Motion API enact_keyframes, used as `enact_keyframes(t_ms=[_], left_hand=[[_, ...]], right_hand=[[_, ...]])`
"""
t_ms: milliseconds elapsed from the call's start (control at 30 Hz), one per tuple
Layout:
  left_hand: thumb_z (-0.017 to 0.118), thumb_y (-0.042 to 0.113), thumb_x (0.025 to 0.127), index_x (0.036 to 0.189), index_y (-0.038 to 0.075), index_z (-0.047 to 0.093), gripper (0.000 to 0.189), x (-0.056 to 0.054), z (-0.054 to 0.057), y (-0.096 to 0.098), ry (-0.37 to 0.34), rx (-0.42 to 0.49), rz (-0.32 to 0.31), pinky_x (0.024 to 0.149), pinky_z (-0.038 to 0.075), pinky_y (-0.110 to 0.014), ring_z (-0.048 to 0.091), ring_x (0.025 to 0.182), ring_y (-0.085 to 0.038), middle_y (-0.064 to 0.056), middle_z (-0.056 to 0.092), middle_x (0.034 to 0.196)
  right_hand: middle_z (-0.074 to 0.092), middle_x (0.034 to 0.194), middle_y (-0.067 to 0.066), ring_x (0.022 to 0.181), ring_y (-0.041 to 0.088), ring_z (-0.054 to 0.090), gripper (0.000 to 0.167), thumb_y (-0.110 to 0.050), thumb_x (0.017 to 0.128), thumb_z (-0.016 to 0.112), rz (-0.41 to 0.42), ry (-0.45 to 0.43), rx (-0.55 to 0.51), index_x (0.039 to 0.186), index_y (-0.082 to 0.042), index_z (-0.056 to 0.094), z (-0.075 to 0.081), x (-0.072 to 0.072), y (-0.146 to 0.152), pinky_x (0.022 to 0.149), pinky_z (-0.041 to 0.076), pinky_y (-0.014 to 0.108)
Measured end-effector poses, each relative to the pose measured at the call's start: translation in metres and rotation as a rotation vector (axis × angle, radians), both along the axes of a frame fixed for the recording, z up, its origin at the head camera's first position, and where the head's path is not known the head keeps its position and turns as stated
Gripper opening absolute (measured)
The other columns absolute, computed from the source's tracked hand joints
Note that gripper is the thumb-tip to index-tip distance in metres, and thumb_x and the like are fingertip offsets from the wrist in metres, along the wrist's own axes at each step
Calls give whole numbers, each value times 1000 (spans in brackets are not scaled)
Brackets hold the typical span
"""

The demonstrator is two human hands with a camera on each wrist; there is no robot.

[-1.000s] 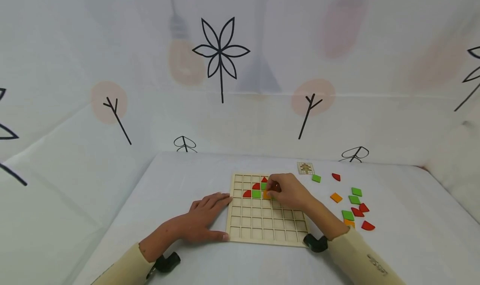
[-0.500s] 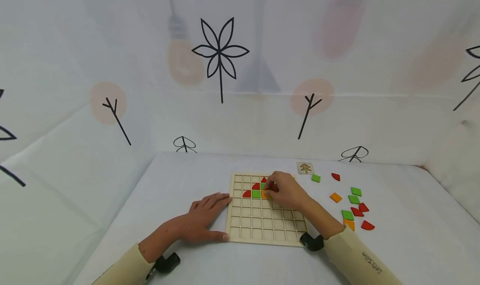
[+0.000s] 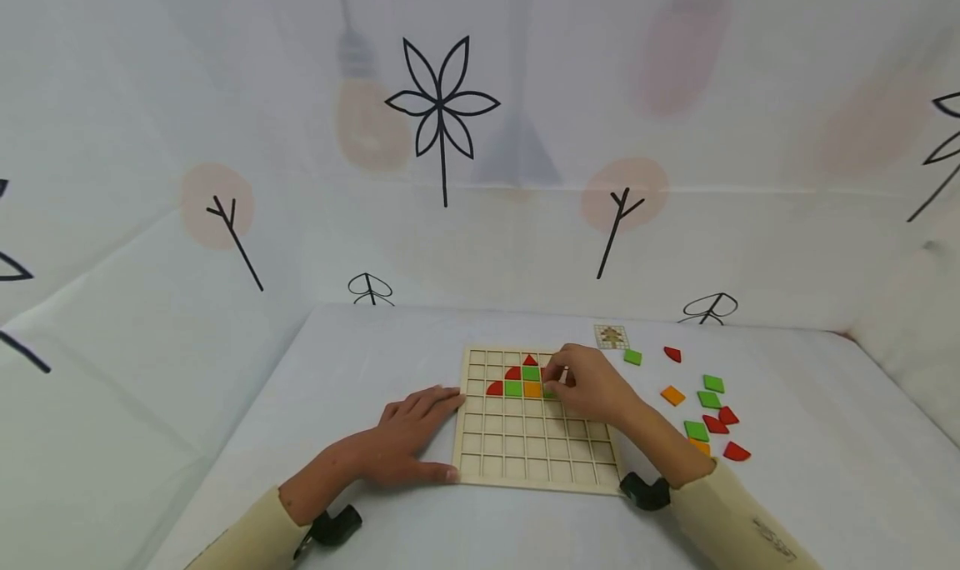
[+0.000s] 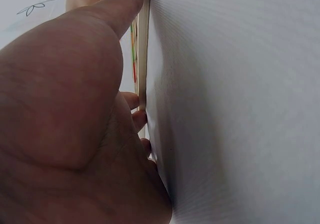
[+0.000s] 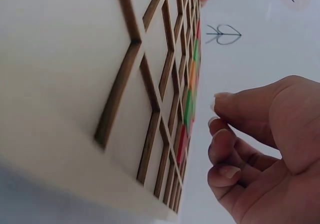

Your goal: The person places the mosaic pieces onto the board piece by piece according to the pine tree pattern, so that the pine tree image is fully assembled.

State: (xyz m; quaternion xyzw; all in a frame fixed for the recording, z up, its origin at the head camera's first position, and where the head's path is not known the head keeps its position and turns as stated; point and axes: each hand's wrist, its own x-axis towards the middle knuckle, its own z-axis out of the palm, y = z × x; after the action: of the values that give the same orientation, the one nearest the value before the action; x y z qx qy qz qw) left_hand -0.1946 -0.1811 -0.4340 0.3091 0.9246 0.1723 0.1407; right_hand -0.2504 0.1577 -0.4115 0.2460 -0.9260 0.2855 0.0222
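A wooden grid board [image 3: 502,462] lies flat on the table. In its upper cells sit a red triangle [image 3: 530,359], a green tile [image 3: 531,373], red quarter-round tiles [image 3: 495,387] and an orange square tile [image 3: 532,389]. The right wrist view shows green tiles [image 5: 188,107] on both sides of the orange one. My right hand [image 3: 592,384] hovers just over these tiles, partly covering them. Its thumb and fingers are loosely bent, with nothing seen between them. My left hand [image 3: 408,441] lies on the table with fingertips and thumb touching the board's left edge.
Loose tiles lie scattered to the right: green ones [image 3: 708,400], red ones [image 3: 737,452] and orange ones [image 3: 672,396]. A small card [image 3: 612,337] with a tree pattern lies behind the board. A printed white cloth backdrop [image 3: 480,245] rises behind the table.
My right hand pressed at the orange tile, then came off it and shifted slightly right. The orange tile now lies fully visible in its cell. My left hand stayed put.
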Motion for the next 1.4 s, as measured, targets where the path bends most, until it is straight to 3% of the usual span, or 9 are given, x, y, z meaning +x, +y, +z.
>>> enact_keyframes(t_ms=[333,767,1133,1400], left_hand=[[62,76,93,171,26,17,103,0,0,0,4,-4,-5,118,26,-60,12,162,-25,6,14,176],[63,76,93,171,25,18,104,1,0,0,-6,-4,9,118,25,-61,11,162,-27,4,15,176],[62,77,93,171,25,17,104,1,0,1,-3,-11,7,118,25,-61,12,162,-26,4,15,176],[62,76,93,171,26,17,103,1,-1,0,-1,-9,1,118,26,-60,12,162,-25,5,15,176]], right_hand=[[63,88,-6,71,13,53,8,-6,94,78,-35,28,12,93,-14,76,6,21,35,62,47,26],[66,90,-8,71,8,51,13,-4,92,78,-139,77,74,101,-13,78,11,48,87,60,45,25],[67,92,-9,68,1,47,20,1,87,79,-189,150,92,100,-14,78,0,63,132,61,43,25],[65,94,-6,71,4,48,22,1,84,81,-247,109,116,103,-10,78,-6,71,160,57,44,24]])
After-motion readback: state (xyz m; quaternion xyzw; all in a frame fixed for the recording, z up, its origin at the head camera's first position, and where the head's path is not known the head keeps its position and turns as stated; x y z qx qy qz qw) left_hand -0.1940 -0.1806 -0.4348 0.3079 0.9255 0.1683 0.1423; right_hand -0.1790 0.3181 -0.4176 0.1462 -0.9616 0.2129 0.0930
